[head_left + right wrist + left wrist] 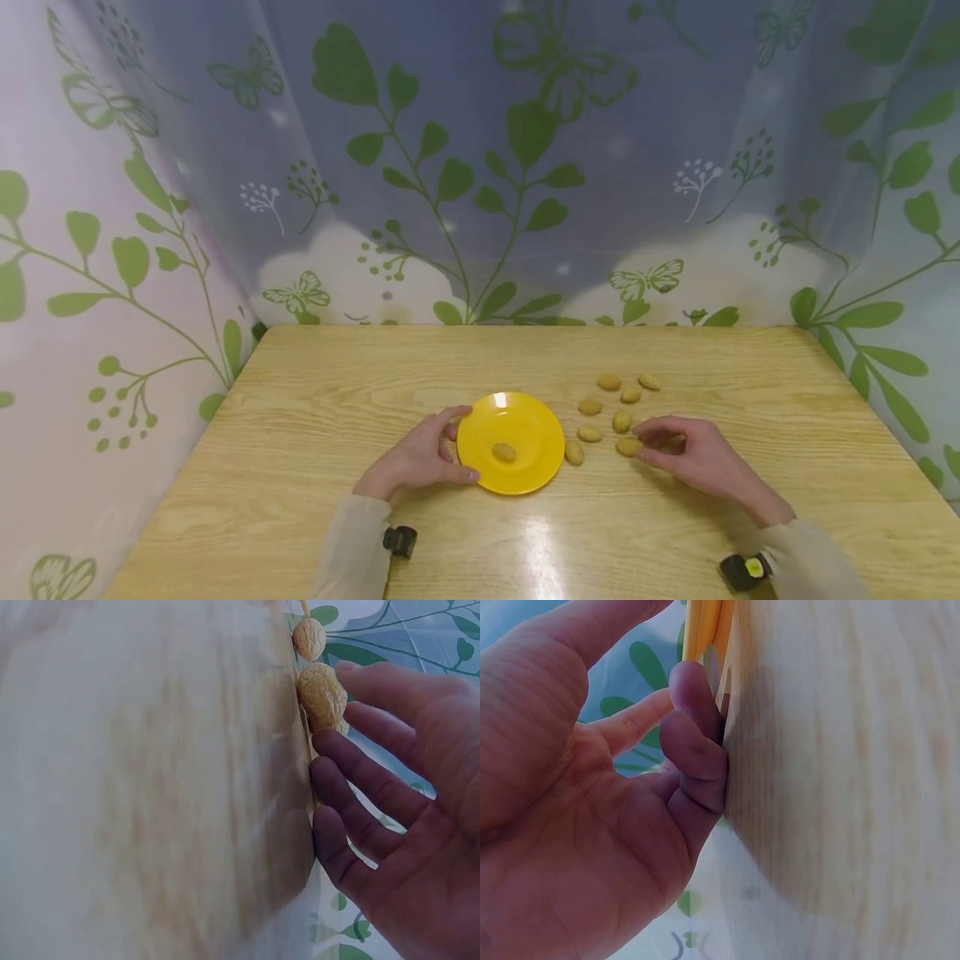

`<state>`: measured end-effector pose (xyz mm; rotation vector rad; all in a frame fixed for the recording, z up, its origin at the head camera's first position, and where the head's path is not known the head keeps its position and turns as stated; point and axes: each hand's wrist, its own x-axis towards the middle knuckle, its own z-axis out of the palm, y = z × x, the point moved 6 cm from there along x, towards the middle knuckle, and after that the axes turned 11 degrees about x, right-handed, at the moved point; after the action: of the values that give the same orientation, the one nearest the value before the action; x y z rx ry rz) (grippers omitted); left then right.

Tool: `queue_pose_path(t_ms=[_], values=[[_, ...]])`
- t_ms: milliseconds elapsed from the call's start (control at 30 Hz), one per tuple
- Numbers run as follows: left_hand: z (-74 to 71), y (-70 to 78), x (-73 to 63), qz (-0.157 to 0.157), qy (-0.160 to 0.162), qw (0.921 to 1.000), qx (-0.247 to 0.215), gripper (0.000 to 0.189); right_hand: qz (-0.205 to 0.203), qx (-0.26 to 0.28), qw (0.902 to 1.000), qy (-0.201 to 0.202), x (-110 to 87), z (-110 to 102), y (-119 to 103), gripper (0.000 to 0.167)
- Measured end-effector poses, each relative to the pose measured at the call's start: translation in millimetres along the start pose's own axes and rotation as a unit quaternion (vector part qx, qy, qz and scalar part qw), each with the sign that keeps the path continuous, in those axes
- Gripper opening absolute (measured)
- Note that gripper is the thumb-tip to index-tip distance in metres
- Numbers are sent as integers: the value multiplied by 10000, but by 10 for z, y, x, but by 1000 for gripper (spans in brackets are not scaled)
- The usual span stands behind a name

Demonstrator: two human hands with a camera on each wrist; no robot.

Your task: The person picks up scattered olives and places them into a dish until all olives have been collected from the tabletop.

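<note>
A yellow plate lies on the table with one wrinkled tan nut on it. My left hand holds the plate's left rim, thumb at the near side and index finger at the far side; in the left wrist view the other fingers curl low by the tabletop. To the right, my right hand reaches in with thumb and forefinger parted at a wrinkled nut. In the right wrist view the fingertips come right up to a nut, without closing round it.
Several more nuts lie scattered between the plate and my right hand and farther back. One nut sits right by the plate's right rim. Printed curtains stand behind the wooden table and along its sides.
</note>
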<state>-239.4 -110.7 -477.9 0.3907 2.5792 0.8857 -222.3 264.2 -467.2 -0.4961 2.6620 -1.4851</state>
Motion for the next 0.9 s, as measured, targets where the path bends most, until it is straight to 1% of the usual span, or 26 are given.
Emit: queue_pose_path(t_ms=[167,367,667,900], values=[[-3,0,0,-26,-1,10000,1,94,-36,-191,9998,-48,28,22,7,20],[-1,1,-3,-10,8,10000,23,94,171,-328,9993,-49,45,21,26,19],[5,-9,2,-29,23,10000,82,93,169,-316,9994,-11,32,16,8,17],[4,-13,7,-15,25,9999,100,94,223,-284,9993,92,16,0,-29,17]])
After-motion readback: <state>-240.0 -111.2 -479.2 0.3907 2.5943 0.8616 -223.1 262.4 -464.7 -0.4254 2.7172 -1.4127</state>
